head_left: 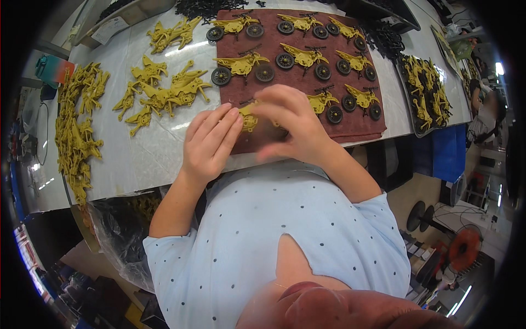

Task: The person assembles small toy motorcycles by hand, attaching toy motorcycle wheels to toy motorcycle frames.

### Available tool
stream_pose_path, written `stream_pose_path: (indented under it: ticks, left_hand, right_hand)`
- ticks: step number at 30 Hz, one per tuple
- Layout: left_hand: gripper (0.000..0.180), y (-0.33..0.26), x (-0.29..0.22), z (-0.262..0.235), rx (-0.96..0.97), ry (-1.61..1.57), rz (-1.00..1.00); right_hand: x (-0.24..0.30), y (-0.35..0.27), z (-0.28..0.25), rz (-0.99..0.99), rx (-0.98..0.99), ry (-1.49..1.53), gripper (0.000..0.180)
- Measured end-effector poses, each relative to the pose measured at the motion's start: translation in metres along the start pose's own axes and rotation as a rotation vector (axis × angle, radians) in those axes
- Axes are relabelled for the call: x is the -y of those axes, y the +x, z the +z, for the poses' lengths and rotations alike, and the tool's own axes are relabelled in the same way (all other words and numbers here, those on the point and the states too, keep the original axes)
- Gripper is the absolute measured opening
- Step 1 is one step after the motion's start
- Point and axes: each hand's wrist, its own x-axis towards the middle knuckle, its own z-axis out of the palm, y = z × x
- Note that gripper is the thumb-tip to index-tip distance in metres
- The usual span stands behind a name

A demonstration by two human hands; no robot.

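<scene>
On the left of the counter (pixel 159 143) I see a heap of yellow toy motorbike bodies (pixel 79 134), then a looser cluster (pixel 175 94) of them. Next comes the left hand (pixel 211 138), fingers close together and bent; I can't tell whether it pinches anything. The yellow piece (pixel 249 122) sits between the hands, partly hidden, above the near part of a dark red cloth (pixel 350 131). The right hand (pixel 296 123) is blurred, thumb and fingers spread apart. Beyond it and rightward I see wheeled toy motorbikes (pixel 303 55) in rows, then a dark tray (pixel 410 112) holding more yellow parts (pixel 426 90).
</scene>
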Motion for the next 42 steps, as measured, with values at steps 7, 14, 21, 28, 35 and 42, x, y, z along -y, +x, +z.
stream_pose_path:
  ticks: [7, 14, 21, 28, 35, 42]
  left_hand:
    - [0.012, -0.001, -0.011, -0.003, -0.065, 0.218, 0.170]
    - [0.033, 0.001, -0.004, -0.002, -0.070, 0.205, 0.152]
    - [0.065, 0.017, -0.029, -0.003, -0.236, -0.877, -0.737]
    - [0.034, 0.019, -0.029, -0.002, -0.017, -0.793, -0.744]
    - [0.031, 0.027, -0.022, 0.002, -0.046, -0.711, -0.561]
    - [0.027, 0.037, -0.016, -0.003, 0.048, -0.833, -0.860]
  right_hand:
    - [0.006, -0.012, 0.003, 0.889, -0.179, 1.076, 0.071]
    - [0.001, -0.010, 0.000, 1.061, 0.054, 1.271, 0.038]
    - [0.009, -0.010, -0.008, 0.809, 0.004, 0.984, 0.033]
    - [0.000, -0.011, -0.004, 0.515, -0.029, 0.648, 0.036]
    - [-0.002, -0.005, -0.007, 0.453, -0.114, 0.532, 0.034]
    - [-0.008, 0.003, -0.020, 0.630, 0.005, 0.578, 0.029]
